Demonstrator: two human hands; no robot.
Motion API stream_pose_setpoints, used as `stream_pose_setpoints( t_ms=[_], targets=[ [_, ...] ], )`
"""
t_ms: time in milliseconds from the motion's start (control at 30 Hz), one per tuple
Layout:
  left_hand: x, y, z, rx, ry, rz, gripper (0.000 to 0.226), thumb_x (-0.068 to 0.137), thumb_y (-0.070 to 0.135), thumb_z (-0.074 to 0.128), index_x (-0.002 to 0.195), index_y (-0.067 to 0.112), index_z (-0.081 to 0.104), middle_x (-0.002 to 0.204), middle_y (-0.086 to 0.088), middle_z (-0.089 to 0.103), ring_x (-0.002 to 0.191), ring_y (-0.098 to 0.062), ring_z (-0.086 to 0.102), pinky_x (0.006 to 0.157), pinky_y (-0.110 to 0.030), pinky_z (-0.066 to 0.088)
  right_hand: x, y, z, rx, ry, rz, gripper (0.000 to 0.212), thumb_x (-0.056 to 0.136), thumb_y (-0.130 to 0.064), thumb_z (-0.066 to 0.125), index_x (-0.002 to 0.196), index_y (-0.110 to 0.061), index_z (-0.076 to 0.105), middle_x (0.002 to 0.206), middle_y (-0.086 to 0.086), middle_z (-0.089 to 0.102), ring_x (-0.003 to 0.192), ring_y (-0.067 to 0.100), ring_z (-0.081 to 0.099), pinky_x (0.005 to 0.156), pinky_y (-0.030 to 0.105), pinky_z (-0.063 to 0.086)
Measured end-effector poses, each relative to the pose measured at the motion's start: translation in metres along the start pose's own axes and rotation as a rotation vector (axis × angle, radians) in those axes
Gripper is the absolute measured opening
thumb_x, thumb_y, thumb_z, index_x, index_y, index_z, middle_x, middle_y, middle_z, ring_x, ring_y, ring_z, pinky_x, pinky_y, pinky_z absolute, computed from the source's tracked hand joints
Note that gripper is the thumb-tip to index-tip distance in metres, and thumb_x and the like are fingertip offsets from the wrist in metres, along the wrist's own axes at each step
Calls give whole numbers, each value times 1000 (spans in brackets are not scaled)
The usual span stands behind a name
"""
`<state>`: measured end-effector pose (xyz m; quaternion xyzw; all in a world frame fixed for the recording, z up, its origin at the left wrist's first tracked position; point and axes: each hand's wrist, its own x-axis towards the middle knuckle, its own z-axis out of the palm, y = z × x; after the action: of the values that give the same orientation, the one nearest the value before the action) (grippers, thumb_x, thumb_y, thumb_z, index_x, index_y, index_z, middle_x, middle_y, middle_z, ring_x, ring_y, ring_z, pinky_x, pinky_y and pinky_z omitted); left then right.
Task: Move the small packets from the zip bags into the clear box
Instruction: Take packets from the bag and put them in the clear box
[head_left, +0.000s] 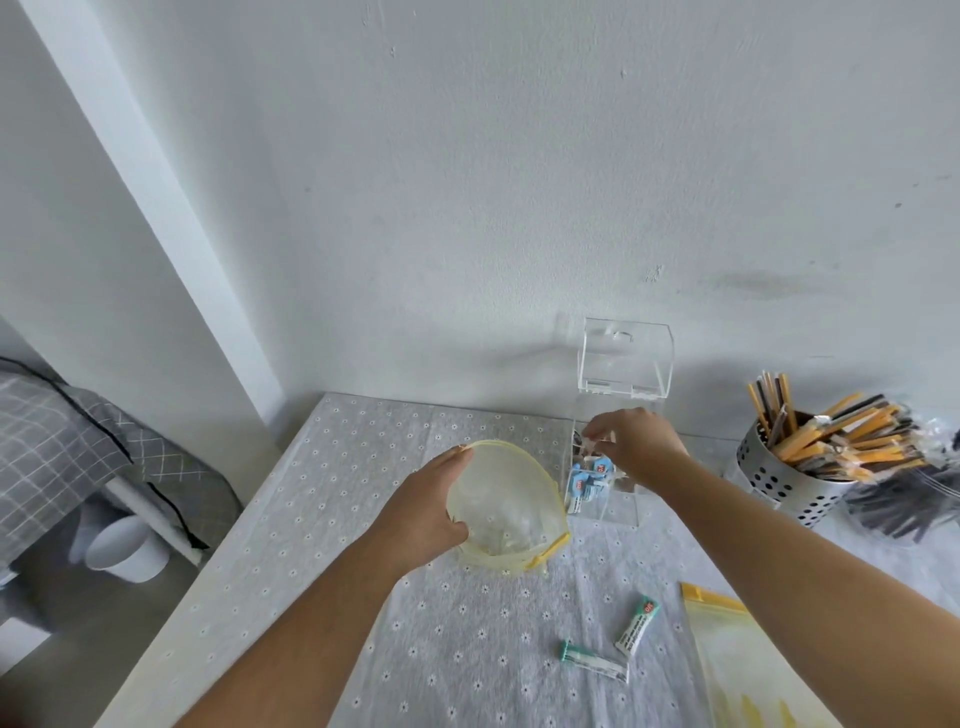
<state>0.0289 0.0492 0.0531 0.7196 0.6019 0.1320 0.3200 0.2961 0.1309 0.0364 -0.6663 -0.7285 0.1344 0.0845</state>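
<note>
My left hand grips the rim of a yellow-edged zip bag and holds its mouth wide; the bag looks nearly empty. To its right stands the clear box with its hinged lid raised. Blue-topped small packets lie inside the box. My right hand hovers over the box's mouth, fingertips pinched on a small packet. Two green-capped packets lie loose on the tablecloth nearer to me. A second zip bag lies flat at the lower right.
A perforated metal holder full of yellow and dark stick sachets stands at the right, dark wrapped items beside it. The table with a daisy cloth meets the wall. Left of it are a bed and a white bucket.
</note>
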Motion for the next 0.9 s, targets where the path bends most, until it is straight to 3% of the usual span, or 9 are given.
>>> stream_pose_setpoints(
  t_ms=[133,233,333,467,600,667,767,833,900],
  targets=[
    [0,10,-8,-88,49,-36,79,78,7,66,146,23,30,146,-7,41,99,-18,59,85,-25,45,-28,-13,0,150,-46,-75,50,77,-18,75,122,-34,59,119,-11,64,99,10,61,89,27,49],
    [-2,17,-20,-184,116,-79,73,77,10,67,143,21,36,126,-13,57,80,-15,59,74,-21,43,-49,-24,9,419,-210,-98,88,64,-21,85,138,-34,39,134,-10,50,114,12,51,99,31,45],
    [-3,17,-31,-296,167,-142,67,77,15,66,139,22,41,106,-6,60,70,-14,58,61,-21,45,-68,-36,21,690,-356,-53,98,64,-15,85,142,-32,28,133,-10,38,124,17,42,105,40,43],
    [-6,5,-38,-376,221,-187,64,77,15,66,137,18,44,137,-3,47,109,-17,56,81,-24,42,-86,-50,47,876,-435,-24,75,68,-14,83,126,-34,40,133,-13,47,123,16,45,107,40,41],
    [-13,-1,-43,-595,170,-180,51,82,22,69,129,18,51,108,5,58,77,-15,65,75,-25,52,-93,-72,64,1040,-62,121,12,87,-13,65,89,-25,63,94,-4,68,94,15,61,82,25,49],
    [-20,-7,-44,-650,231,-131,46,82,37,68,124,27,50,110,10,55,75,-14,62,76,-30,55,-92,-77,69,1134,26,231,9,91,-12,58,86,-17,63,90,7,68,84,20,60,76,31,48],
    [-31,-37,-36,-483,408,-133,56,75,55,67,123,40,42,136,8,41,112,-18,54,95,-36,46,-93,-86,74,1282,0,296,7,94,-10,54,89,-11,60,91,9,71,77,19,66,64,27,55],
    [-39,-59,-25,-453,334,-237,73,72,59,67,134,35,35,145,3,32,125,-22,45,102,-39,41,-92,-91,76,1352,5,333,8,94,-10,53,89,-12,58,87,6,71,69,15,68,50,22,52],
    [-47,-74,-14,-525,93,-378,76,75,60,65,137,27,37,146,1,34,129,-24,42,103,-40,38,-89,-95,81,1401,5,365,9,95,-11,53,87,-14,57,83,2,72,65,11,69,47,22,51]
  ],
)
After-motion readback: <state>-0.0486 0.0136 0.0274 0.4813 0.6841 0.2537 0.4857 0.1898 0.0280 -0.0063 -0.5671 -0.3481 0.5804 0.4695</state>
